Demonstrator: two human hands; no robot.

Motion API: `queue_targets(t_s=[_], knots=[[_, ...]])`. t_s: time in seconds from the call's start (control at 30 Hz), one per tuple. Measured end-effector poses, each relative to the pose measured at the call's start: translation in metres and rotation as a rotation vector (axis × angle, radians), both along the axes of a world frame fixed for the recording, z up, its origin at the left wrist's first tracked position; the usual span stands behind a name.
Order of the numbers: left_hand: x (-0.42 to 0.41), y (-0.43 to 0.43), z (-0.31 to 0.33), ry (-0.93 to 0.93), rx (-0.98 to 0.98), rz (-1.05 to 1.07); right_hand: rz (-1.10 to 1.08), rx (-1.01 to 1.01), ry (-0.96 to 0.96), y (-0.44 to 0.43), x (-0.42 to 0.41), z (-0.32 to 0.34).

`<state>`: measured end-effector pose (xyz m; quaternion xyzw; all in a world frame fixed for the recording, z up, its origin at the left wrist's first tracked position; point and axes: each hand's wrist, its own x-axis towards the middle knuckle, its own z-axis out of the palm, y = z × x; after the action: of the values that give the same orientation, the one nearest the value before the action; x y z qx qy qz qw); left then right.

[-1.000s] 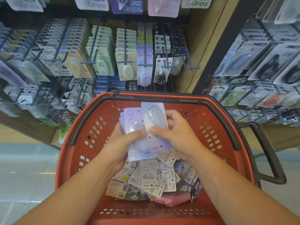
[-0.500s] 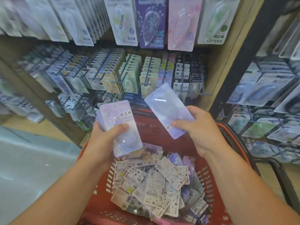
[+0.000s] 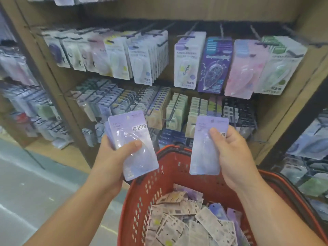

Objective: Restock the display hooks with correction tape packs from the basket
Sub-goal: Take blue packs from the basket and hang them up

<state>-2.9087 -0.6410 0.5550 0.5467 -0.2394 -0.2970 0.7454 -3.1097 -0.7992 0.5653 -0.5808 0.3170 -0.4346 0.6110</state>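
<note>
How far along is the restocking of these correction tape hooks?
Done: the display hooks look mostly full, though which packs are new is unclear. In hand: the left hand holds a small stack of lilac packs, the right hand one lilac pack. Left: a pile of packs in the red basket.

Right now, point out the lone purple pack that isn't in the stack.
Head view: the lone purple pack is upright in the right hand, above the red basket, right of the stack in the left hand.
</note>
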Motion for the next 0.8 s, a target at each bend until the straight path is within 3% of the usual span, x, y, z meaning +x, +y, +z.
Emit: queue_targets(t_s=[0.4, 0.8], knots=[[0.203, 0.064, 0.054, -0.038, -0.133, -0.195, -0.134, -0.084, 0.045, 0.095, 0.184, 0.051], [0.3, 0.022, 0.153, -0.184, -0.357, -0.299, -0.164, -0.323, 0.075, 0.084, 0.253, 0.147]])
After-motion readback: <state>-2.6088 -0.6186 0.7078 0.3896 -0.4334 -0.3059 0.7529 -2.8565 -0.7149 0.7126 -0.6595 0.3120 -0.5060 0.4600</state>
